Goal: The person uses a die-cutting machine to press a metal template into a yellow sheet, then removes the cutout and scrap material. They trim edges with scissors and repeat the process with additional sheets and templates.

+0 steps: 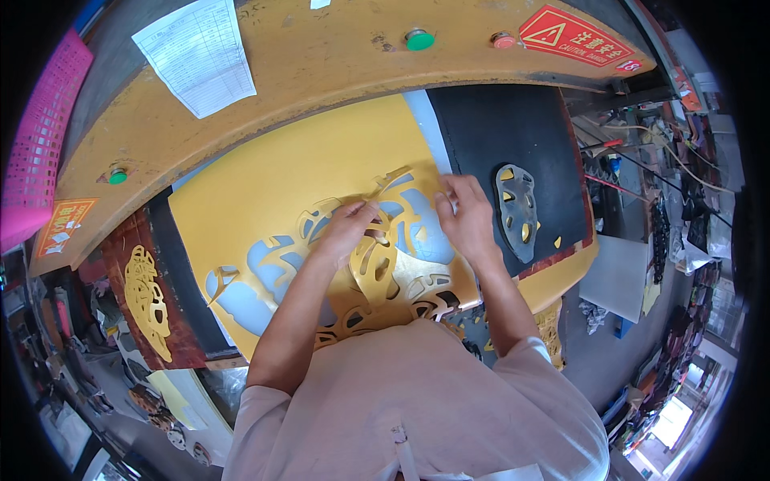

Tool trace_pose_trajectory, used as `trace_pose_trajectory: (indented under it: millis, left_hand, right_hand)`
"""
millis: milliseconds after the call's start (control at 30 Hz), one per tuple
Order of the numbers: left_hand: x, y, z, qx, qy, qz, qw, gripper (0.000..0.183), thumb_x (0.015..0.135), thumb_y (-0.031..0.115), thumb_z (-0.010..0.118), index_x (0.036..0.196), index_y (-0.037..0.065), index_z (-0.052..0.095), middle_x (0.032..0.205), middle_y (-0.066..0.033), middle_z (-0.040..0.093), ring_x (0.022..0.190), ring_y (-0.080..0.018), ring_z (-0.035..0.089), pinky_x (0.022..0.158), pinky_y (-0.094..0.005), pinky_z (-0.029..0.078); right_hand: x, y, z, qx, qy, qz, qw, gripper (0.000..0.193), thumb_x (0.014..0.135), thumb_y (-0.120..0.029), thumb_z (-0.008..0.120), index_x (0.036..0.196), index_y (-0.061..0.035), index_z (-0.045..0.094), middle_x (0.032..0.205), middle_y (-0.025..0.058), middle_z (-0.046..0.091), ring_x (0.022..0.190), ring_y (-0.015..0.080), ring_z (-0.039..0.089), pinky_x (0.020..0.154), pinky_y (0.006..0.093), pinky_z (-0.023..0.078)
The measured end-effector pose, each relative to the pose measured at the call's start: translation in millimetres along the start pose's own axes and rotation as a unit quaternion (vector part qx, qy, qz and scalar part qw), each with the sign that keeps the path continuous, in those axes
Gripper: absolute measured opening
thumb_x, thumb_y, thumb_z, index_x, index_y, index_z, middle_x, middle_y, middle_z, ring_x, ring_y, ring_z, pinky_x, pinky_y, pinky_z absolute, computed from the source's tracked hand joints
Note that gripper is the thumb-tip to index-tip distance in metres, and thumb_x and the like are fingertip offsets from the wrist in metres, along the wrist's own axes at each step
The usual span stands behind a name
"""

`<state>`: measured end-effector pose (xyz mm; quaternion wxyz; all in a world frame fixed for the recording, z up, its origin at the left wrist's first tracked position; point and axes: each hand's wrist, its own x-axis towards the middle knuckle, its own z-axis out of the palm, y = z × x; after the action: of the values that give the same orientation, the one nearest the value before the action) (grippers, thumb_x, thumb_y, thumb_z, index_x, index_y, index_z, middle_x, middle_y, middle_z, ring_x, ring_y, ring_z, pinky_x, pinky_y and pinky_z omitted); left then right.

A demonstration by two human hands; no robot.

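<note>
A large yellow sheet (305, 160) lies across the work surface, its near part cut into holes and thin curved webs. My left hand (350, 231) is closed at the thumb and fingertips on a yellow cut-out piece (374, 268) with openings in it, which stands up from the sheet. To the right, my right hand (467, 215) hangs over the sheet's cut edge, fingers apart and partly curled, with nothing seen in it. Further right, a dark, sole-shaped cutting die (516, 212) rests on the black board (513, 128), with yellow bits inside its openings.
Several cut yellow pieces (146, 301) are stacked at the left. Beyond the sheet runs a yellow machine beam (321, 64) with green buttons (419, 39), a red button (503, 40) and a paper sheet (196, 52). A pink basket (44, 144) stands far left.
</note>
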<state>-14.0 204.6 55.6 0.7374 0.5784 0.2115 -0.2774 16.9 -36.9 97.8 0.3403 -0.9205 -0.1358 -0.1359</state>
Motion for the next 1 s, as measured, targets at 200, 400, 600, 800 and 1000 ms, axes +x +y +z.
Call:
trace_pose_trajectory:
  millis: [200, 400, 600, 800, 1000]
  left_hand:
    - [-18.5, 17.0, 14.0, 0.183, 0.014, -0.018, 0.983, 0.043, 0.106, 0.039, 0.065, 0.122, -0.001, 0.068, 0.112, -0.0097, 0.071, 0.097, -0.0178, 0.073, 0.068, -0.0333, 0.056]
    - [-18.6, 27.9, 16.1, 0.167, 0.03, -0.116, 0.979, 0.046, 0.105, 0.039, 0.064, 0.122, -0.003, 0.067, 0.111, -0.0143, 0.073, 0.098, -0.0192, 0.075, 0.057, -0.0295, 0.053]
    - [-19.4, 25.9, 15.3, 0.198, -0.02, -0.099, 0.975, 0.042, 0.104, 0.037, 0.064, 0.119, -0.002, 0.069, 0.106, -0.0154, 0.075, 0.094, -0.0182, 0.075, 0.055, -0.0293, 0.053]
    - [-9.9, -3.5, 17.4, 0.198, 0.054, -0.047, 0.978, 0.039, 0.108, 0.036, 0.062, 0.118, 0.0, 0.071, 0.101, -0.0129, 0.074, 0.077, -0.0163, 0.071, 0.053, -0.0309, 0.055]
    - [-8.4, -20.1, 18.0, 0.165, 0.074, 0.008, 0.984, 0.043, 0.112, 0.038, 0.058, 0.12, -0.003, 0.068, 0.095, -0.0115, 0.072, 0.071, -0.0164, 0.07, 0.051, -0.0301, 0.054]
  right_hand:
    - [-41.6, -24.0, 6.5, 0.146, -0.219, 0.072, 0.962, 0.024, 0.091, -0.012, 0.075, 0.114, -0.0055, 0.075, 0.11, 0.0145, 0.074, 0.097, 0.0344, 0.073, 0.084, 0.0426, 0.059]
    - [-59.2, -22.4, 38.1, 0.074, -0.237, 0.036, 0.968, 0.035, 0.086, -0.019, 0.083, 0.119, -0.0079, 0.076, 0.115, 0.0108, 0.071, 0.104, 0.0322, 0.071, 0.088, 0.0414, 0.059]
    - [-76.8, -24.0, 35.3, 0.056, -0.186, -0.035, 0.98, 0.035, 0.084, -0.015, 0.082, 0.118, -0.0092, 0.077, 0.11, 0.0105, 0.069, 0.101, 0.032, 0.07, 0.084, 0.0419, 0.059]
    - [-94.4, -17.3, 47.7, 0.056, -0.075, -0.114, 0.989, 0.016, 0.081, -0.007, 0.079, 0.091, -0.0082, 0.068, 0.101, 0.0089, 0.066, 0.095, 0.0325, 0.066, 0.08, 0.0428, 0.057]
    - [-133.5, -27.6, -0.1, 0.173, -0.283, -0.11, 0.937, 0.014, 0.085, -0.01, 0.074, 0.096, -0.0079, 0.065, 0.093, 0.0127, 0.064, 0.087, 0.0359, 0.065, 0.079, 0.049, 0.054]
